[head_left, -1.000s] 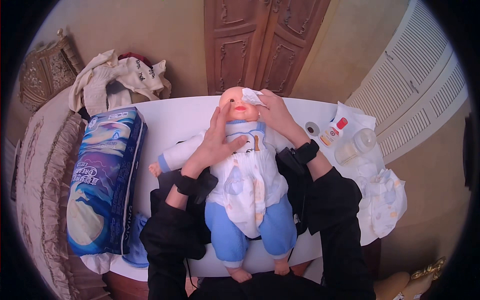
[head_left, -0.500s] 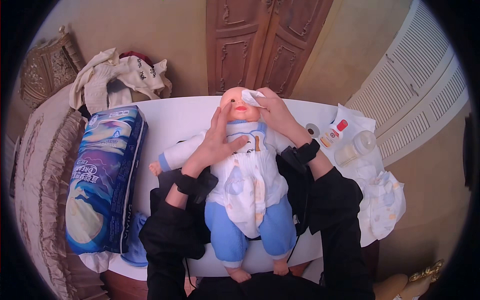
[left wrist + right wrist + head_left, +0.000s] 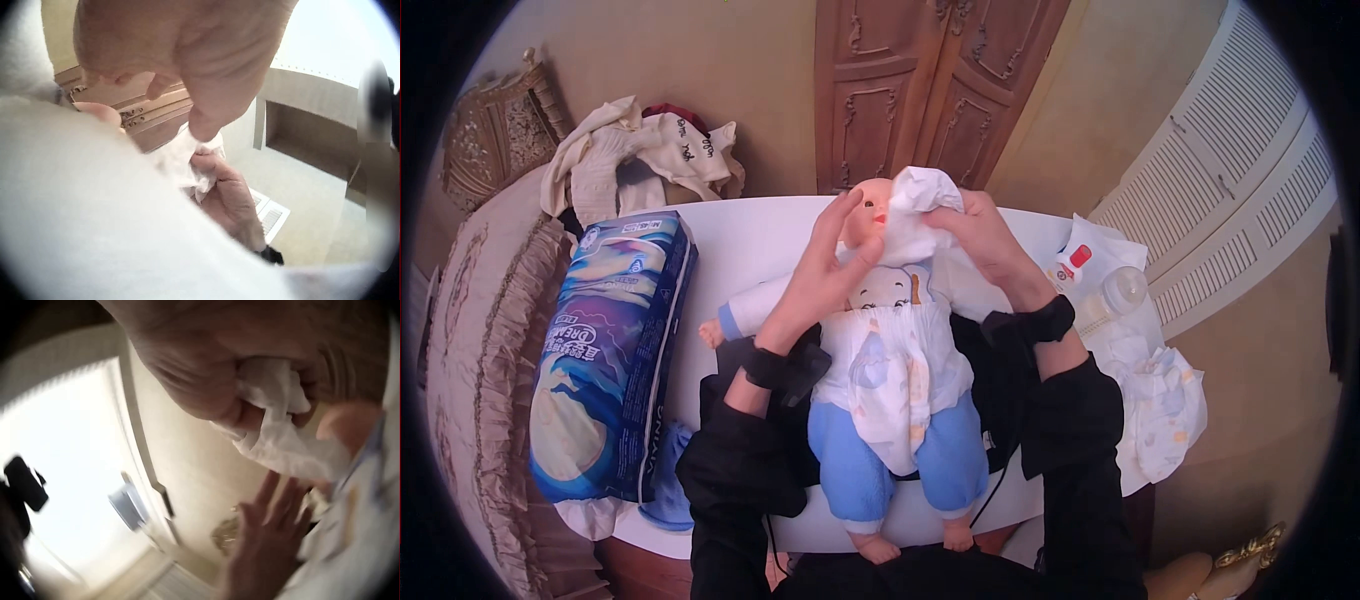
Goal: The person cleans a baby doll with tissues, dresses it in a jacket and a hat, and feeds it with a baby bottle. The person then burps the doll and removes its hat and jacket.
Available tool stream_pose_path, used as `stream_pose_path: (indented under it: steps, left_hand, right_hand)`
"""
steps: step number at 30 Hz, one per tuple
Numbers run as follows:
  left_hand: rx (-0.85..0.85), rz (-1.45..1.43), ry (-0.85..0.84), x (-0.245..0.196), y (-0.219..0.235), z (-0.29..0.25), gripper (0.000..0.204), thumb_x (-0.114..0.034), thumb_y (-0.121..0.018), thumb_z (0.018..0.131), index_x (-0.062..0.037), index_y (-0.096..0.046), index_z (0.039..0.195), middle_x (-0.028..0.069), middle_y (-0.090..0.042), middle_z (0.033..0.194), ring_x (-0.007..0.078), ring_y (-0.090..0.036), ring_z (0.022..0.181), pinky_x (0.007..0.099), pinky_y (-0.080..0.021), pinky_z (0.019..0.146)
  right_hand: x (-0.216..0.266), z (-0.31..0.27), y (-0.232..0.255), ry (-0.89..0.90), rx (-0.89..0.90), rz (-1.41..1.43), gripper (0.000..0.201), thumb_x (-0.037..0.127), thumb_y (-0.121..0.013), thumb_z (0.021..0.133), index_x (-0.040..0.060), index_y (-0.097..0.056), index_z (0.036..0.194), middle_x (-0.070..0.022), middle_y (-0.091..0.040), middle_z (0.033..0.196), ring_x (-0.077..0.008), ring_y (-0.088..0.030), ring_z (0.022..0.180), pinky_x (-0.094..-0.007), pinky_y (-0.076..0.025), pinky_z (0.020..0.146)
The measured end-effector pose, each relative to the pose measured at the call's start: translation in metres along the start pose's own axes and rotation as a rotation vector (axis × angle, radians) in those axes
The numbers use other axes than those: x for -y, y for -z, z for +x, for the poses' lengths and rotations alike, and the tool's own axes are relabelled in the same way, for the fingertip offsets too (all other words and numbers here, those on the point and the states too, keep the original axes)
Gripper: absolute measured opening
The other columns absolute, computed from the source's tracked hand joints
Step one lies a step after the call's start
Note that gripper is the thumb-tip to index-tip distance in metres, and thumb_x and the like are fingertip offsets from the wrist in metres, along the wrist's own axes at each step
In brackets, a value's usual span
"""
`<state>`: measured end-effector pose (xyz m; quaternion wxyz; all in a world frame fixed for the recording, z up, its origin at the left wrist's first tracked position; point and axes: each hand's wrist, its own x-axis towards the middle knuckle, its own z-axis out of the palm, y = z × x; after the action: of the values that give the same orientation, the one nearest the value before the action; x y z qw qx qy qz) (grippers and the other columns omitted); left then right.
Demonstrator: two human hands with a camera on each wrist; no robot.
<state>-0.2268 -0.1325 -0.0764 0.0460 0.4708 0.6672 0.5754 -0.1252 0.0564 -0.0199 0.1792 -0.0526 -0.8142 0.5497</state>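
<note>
A baby doll [image 3: 852, 440] in a white top and blue trousers lies on its back, with a white printed diaper [image 3: 890, 380] over its belly. My right hand [image 3: 995, 245] pinches a crumpled white wipe [image 3: 925, 195] between thumb and fingers, against the side of the doll's face [image 3: 866, 208]. The wipe [image 3: 281, 447] bunches out of the curled fingers in the right wrist view and hides part of the face. My left hand [image 3: 822, 275] is at the other side of the head, its fingers extended beside the cheek and its thumb near the chin.
On the white table [image 3: 730, 250], a blue diaper pack [image 3: 605, 360] lies at the left, beside a blue cloth [image 3: 668, 490]. At the right are a red-capped item [image 3: 1080, 256], a baby bottle [image 3: 1122, 292] and another diaper [image 3: 1165, 400]. Clothes [image 3: 640, 160] hang beyond the far left corner.
My right hand has shifted right and lower, and the wipe now spreads larger over the side of the face. The doll's head has turned right; my left hand has moved slightly along its cheek.
</note>
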Motion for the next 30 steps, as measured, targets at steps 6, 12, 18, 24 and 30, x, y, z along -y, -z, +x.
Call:
stream_pose_path:
  steps: [6,12,18,24,30]
  left_hand:
    - [0.340,-1.066,0.288,-0.033,0.023,-0.002,0.061,-0.043,-0.049,0.093,-0.0031,-0.035,0.137,0.0085,-0.048,0.131,0.0180,-0.048,0.120,0.0312,-0.036,0.102]
    - [0.298,-0.946,0.256,-0.029,0.029,-0.003,0.051,-0.030,-0.061,0.089,-0.0027,-0.045,0.128,0.0064,-0.056,0.120,0.0151,-0.054,0.111,0.0297,-0.039,0.098]
    - [0.098,-0.804,0.338,-0.027,0.028,0.000,0.019,-0.015,-0.065,0.084,-0.0035,-0.060,0.099,0.0032,-0.064,0.093,0.0111,-0.061,0.086,0.0242,-0.045,0.080]
    - [-0.372,-0.119,0.253,-0.004,0.047,0.009,0.012,-0.013,-0.065,0.080,-0.0025,-0.059,0.082,0.0066,-0.065,0.079,0.0173,-0.064,0.073,0.0296,-0.047,0.064]
    - [-0.188,0.585,-0.150,0.018,0.026,0.046,0.020,-0.004,-0.063,0.073,-0.0052,-0.062,0.093,0.0155,-0.061,0.090,0.0342,-0.060,0.086,0.0385,-0.048,0.075]
  right_hand:
    - [0.033,-0.019,-0.030,-0.293,0.425,0.705,0.032,0.009,-0.056,0.088,0.0025,-0.053,0.119,-0.0032,-0.061,0.109,-0.0139,-0.059,0.100,-0.0275,-0.047,0.085]
    - [0.029,-0.027,-0.033,-0.417,0.455,0.866,0.033,0.017,-0.055,0.092,0.0046,-0.050,0.122,-0.0039,-0.059,0.110,-0.0140,-0.059,0.099,-0.0303,-0.049,0.085]
    - [0.026,-0.032,-0.023,-0.464,0.489,0.915,0.034,0.028,-0.049,0.096,0.0053,-0.049,0.121,-0.0098,-0.059,0.109,-0.0204,-0.061,0.096,-0.0339,-0.052,0.079]
    - [-0.005,-0.037,0.000,-0.308,0.231,0.606,0.027,0.022,-0.046,0.097,0.0015,-0.048,0.114,-0.0136,-0.061,0.104,-0.0187,-0.063,0.088,-0.0313,-0.051,0.077]
    - [-0.061,-0.026,-0.003,-0.128,-0.077,0.118,0.020,0.011,-0.048,0.093,0.0017,-0.051,0.110,-0.0083,-0.064,0.092,-0.0113,-0.059,0.081,-0.0236,-0.048,0.074]
